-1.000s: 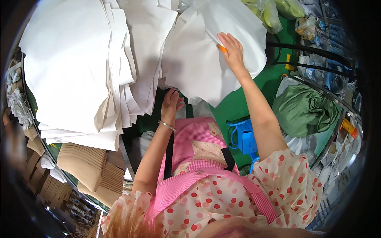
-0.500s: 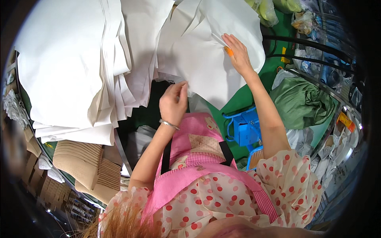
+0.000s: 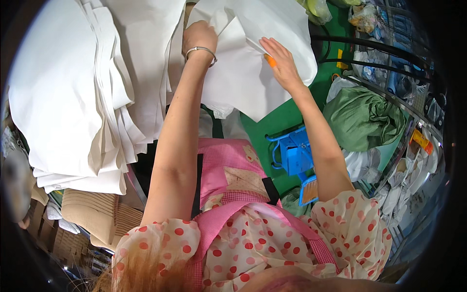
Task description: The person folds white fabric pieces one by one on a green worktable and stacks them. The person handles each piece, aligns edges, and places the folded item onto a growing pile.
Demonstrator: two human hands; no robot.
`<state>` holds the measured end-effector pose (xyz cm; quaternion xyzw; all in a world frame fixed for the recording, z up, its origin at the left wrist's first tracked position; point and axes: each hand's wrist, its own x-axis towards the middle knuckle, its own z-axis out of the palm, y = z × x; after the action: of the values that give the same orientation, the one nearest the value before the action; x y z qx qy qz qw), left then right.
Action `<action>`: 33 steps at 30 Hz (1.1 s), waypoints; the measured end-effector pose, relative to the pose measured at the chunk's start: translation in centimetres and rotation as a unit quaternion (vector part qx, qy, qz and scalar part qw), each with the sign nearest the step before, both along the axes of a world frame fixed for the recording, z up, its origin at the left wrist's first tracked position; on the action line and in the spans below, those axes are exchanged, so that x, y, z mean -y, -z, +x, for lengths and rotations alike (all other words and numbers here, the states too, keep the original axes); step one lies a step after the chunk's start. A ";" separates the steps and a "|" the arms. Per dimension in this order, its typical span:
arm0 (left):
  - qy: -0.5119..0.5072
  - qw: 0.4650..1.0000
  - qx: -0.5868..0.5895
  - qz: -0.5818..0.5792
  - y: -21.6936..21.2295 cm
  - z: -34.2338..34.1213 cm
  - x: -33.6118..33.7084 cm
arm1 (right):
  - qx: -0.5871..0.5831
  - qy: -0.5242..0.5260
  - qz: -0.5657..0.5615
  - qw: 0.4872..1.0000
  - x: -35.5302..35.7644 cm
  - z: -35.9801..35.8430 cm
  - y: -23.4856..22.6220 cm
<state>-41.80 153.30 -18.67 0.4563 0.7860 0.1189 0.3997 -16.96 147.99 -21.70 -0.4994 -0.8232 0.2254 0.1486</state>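
White sheet (image 3: 238,78) lies right of the white stack (image 3: 58,97), with the right hand (image 3: 282,63) spread flat on its farther side and the left hand (image 3: 200,39), nearer the stack, curled at its stack-side edge, whether gripping I cannot tell.

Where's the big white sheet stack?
Head view, upper left: the white sheet stack is left of the left hand, with beige ribbed pieces just below it in frame.
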 end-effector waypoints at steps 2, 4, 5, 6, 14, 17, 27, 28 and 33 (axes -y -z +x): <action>0.013 0.997 -0.053 0.055 1.1 -0.1 0.3 | -0.045 0.032 -0.016 0.998 0.2 1.4 -0.9; 0.020 0.991 -0.085 0.099 1.9 -0.5 0.7 | -0.112 0.109 -0.037 0.987 1.1 3.5 -3.5; 0.016 0.989 -0.094 0.109 2.2 -0.5 0.8 | -0.142 0.156 -0.038 0.977 1.8 4.5 -5.2; 0.005 0.987 -0.104 0.119 2.6 -0.6 1.1 | -0.139 0.207 -0.024 0.968 2.5 6.0 -6.7; 0.003 0.976 -0.050 0.211 -3.0 0.4 3.0 | -0.006 0.203 0.043 0.978 8.1 6.5 -20.4; 0.019 0.974 0.109 0.198 -9.5 -0.2 3.3 | 0.035 0.115 0.064 0.991 9.0 3.9 -24.2; 0.093 0.926 0.359 -0.070 -24.7 -5.3 10.8 | -0.020 -0.079 0.066 0.994 12.8 -3.9 -29.8; 0.091 0.935 0.335 -0.071 -26.1 -5.4 11.9 | -0.033 -0.103 0.061 0.992 13.1 -4.2 -30.1; 0.144 0.974 0.176 -0.008 -28.0 -7.8 15.5 | -0.152 -0.037 -0.026 0.987 12.8 -1.9 -30.6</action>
<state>-49.65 137.79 9.31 0.5333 0.6306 0.1326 0.5481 -18.82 135.19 8.90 -0.4324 -0.8030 0.3249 0.2503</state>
